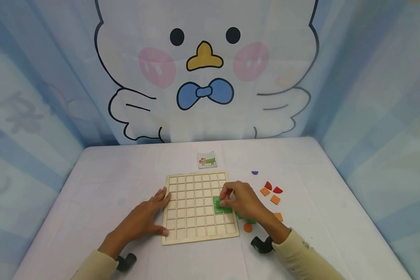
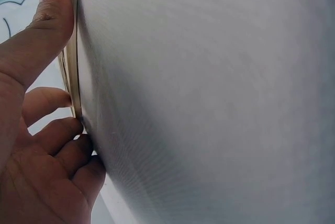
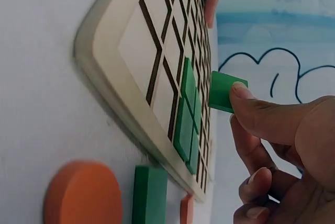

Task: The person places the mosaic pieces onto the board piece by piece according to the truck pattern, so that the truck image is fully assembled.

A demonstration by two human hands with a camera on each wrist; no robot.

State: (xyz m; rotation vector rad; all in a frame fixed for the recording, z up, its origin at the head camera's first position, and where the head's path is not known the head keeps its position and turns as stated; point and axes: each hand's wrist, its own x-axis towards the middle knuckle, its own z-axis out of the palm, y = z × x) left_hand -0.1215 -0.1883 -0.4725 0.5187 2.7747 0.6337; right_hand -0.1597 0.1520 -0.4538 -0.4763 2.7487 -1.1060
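Observation:
A wooden grid board (image 1: 190, 212) lies on the table. The left hand (image 1: 145, 217) rests along its left edge, fingers spread and thumb near the front corner; the left wrist view shows the fingertips (image 2: 73, 127) touching the rim. Between thumb and fingertips, the right hand (image 1: 243, 200) pinches a green square tile (image 3: 220, 90), raised just off the board. Several green tiles (image 3: 183, 130) sit side by side in grid cells below it, partly hidden in the head view by the right hand.
Right of the board lie an orange disc (image 1: 247, 227), orange squares (image 1: 275, 199), red wedges (image 1: 277, 190), a blue half-disc (image 1: 254, 172) and more green tiles (image 3: 149, 195), partly under the right forearm. A small picture card (image 1: 207, 160) lies behind the board. A patterned curtain (image 1: 203, 116) hangs at the back.

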